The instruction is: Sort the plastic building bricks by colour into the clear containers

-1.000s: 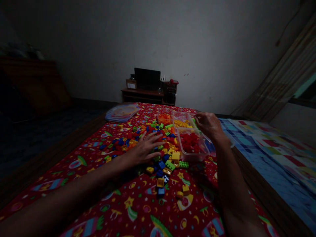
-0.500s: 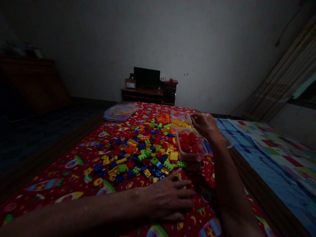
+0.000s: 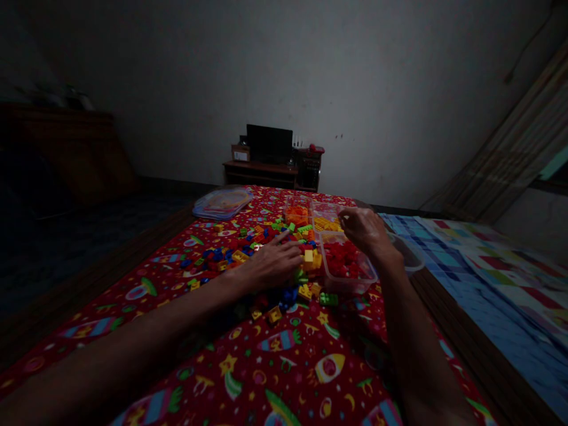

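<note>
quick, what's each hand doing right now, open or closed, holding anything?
Left hand: open, fingers spread flat on the loose pile of coloured plastic building bricks, gripping nothing.
Right hand: curled over the clear plastic tub of red bricks; contents, if any, cannot be told.

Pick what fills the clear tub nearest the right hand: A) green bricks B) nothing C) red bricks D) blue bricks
C: the clear tub under the right hand holds a heap of red bricks; the tubs behind it hold yellow and orange ones, and the mixed pile lies on the cloth by the left hand.
</note>
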Motion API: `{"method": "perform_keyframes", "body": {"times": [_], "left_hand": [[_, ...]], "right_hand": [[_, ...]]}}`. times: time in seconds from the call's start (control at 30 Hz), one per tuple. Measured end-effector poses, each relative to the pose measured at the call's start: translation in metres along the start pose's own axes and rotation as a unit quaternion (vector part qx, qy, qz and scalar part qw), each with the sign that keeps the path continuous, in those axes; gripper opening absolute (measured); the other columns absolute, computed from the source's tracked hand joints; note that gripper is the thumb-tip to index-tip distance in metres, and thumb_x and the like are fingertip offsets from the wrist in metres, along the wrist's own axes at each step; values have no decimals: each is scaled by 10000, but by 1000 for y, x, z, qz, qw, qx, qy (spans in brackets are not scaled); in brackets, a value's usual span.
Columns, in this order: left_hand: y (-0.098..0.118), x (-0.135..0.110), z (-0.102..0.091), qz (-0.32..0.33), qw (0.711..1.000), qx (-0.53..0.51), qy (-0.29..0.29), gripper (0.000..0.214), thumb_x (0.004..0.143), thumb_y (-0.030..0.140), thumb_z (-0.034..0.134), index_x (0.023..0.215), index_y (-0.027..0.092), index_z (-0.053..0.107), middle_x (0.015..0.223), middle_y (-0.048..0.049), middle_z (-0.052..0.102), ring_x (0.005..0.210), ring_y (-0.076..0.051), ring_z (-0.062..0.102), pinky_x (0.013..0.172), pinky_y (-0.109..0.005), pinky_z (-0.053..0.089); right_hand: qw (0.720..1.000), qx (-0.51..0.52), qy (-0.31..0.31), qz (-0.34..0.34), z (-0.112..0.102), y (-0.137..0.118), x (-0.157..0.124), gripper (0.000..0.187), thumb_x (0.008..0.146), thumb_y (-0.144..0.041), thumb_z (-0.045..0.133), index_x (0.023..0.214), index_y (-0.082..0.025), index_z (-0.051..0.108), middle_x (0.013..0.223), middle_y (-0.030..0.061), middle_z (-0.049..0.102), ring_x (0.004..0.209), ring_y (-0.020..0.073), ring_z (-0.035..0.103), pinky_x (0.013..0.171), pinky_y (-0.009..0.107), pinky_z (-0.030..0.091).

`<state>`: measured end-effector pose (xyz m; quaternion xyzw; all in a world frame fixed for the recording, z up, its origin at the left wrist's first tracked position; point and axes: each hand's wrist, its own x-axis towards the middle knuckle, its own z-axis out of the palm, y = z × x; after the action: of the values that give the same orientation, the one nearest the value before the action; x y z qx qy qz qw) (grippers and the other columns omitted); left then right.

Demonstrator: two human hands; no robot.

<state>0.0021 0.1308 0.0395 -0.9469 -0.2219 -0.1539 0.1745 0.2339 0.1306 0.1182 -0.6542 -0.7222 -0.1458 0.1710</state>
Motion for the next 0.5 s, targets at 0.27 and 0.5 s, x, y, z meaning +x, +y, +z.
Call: {"method": "perform_keyframes", "body": {"times": [0.27,0.5], "left_hand": [[-73,-19,-2,-194,955,-220,35,365,900,400,412,960,159,680,1053,-104,683,1003,-223,609,907,-341,455],[-83,-47,-15,-304,909,-283,-22,351,734,466,596,932,203,719,982,-67,717,905,-250,642,824,-320,477]], "right_hand": [[994,6,-59,-89,14,-31,-4,296,892,-181,374,867,-175,669,781,104,655,681,163,553,672,281,364],[977,68,-90,-182,42,-59,-11,260,875,-139,398,901,-158,656,769,80,639,631,138,512,582,255,316]]}}
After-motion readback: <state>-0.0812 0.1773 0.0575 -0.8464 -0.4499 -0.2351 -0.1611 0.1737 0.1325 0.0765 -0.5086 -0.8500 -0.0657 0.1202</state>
